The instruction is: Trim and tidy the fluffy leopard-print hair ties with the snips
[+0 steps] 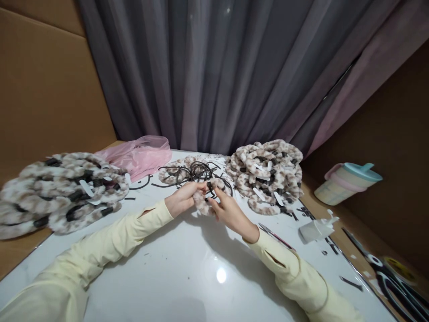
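Note:
Between my two hands, above the white tabletop (pixel 187 268), is a fluffy brown-and-white ring (pixel 202 203) with a black section at its top. My left hand (pixel 183 198) grips the ring's left side with closed fingers. On the other side, my right hand (pixel 228 209) pinches it near the black section, its dark-nailed fingers closed. Just behind the hands lies a tangle of thin black cords (pixel 200 170), with more fluffy material beside it. The fingers partly cover the ring, so the small details at the black section are hard to make out.
Heaps of fluffy rings lie at left (pixel 77 179) and right (pixel 271 170), near a pink plastic bag (pixel 144 154). On the right are a small white bottle (pixel 315 230), tweezers-like tool (pixel 276 236), black scraps, large scissors (pixel 385 273) and a lidded cup (pixel 345 183). Curtains hang behind.

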Available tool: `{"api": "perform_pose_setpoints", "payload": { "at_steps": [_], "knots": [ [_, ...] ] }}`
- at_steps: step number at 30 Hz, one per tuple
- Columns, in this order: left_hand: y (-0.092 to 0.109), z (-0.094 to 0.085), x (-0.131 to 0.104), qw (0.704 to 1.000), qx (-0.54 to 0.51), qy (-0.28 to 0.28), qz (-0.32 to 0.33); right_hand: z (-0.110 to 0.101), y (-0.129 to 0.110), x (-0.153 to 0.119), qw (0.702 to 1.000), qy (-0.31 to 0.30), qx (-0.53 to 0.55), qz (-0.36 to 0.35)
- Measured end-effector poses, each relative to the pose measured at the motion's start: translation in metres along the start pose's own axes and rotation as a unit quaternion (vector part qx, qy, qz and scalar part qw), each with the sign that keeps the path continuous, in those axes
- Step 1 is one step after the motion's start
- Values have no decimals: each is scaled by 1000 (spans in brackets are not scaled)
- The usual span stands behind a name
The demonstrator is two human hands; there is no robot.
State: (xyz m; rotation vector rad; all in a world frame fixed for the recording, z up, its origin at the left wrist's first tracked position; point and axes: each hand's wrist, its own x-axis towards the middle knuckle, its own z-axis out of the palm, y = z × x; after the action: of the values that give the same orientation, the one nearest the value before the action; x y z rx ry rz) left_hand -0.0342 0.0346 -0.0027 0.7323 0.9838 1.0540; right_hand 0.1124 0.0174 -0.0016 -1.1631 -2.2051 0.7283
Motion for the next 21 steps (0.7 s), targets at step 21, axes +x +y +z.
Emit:
{"api": "perform_pose_setpoints", "payload": {
  "at_steps": [21],
  "knots": [
    [-11, 16, -20, 991, 107, -20, 83, 9, 23, 13, 978, 142, 154, 22]
  ]
}}
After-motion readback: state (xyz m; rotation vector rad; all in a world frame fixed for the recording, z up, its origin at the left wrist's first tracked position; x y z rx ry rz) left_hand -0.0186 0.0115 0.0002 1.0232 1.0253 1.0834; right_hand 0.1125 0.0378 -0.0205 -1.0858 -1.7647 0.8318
